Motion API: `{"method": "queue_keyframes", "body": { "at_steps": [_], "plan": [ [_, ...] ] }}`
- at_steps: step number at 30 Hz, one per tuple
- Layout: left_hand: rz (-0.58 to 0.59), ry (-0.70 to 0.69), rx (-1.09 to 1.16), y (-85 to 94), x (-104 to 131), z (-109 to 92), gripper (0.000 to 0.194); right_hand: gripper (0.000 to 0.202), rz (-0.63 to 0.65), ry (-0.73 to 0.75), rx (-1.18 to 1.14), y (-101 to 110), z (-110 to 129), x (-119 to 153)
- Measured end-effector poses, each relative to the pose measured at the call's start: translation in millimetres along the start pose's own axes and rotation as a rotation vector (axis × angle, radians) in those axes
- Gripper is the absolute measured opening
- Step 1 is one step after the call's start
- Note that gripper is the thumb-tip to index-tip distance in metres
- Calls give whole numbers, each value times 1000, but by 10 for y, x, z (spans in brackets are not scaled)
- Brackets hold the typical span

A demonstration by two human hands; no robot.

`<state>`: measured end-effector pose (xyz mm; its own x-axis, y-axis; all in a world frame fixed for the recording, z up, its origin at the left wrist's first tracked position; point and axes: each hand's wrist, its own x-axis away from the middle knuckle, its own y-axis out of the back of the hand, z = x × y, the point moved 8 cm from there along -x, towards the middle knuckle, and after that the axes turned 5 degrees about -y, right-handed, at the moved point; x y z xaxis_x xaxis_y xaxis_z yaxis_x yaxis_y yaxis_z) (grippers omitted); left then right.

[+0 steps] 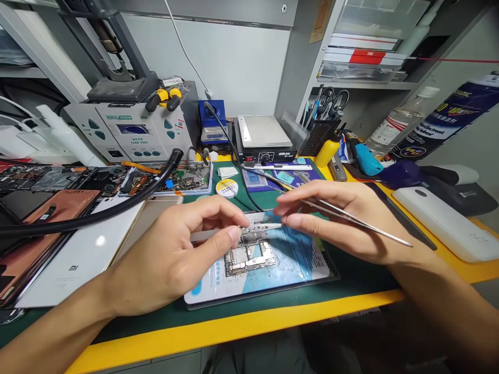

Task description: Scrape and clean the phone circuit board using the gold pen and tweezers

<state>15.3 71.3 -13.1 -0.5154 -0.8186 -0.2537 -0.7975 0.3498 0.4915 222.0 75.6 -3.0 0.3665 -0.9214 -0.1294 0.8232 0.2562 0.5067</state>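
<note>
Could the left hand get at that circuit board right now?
Probably: the circuit board lies right beside the left hand, its near part uncovered, though that hand holds a metal tool.

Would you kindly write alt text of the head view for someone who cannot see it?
Left hand holding a pointed metal tool and right hand holding tweezers over a circuit board on a cluttered workbench, with electronic parts to the left.

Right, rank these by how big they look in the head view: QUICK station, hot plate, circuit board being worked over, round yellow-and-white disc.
1. QUICK station
2. Hot plate
3. Circuit board, though it's closer to the camera
4. Round disc
</note>
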Motion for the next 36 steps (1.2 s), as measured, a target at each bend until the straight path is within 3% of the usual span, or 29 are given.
{"method": "queue_keyframes", "body": {
  "at_steps": [6,10,13,19,30,36],
  "plan": [
    [-25,7,-47,-39,4,-23,11,12,101,-38,-42,-71,-53,-5],
    [-21,-191,-321,-76,47,-116,11,13,134,-86,-65,-89,-129,6],
    [38,-369,-455,-147,130,-147,25,16,151,-109,-19,-87,-149,16],
    [56,-512,-583,-198,246,-115,36,13,198,-69,154,-82,-87,5],
    [107,-510,-714,-260,287,-70,30,9,264,121,239,-131,46,24],
    [107,-441,-795,-285,327,-1,45,11,260,135,258,-119,38,18]
  ]
}}
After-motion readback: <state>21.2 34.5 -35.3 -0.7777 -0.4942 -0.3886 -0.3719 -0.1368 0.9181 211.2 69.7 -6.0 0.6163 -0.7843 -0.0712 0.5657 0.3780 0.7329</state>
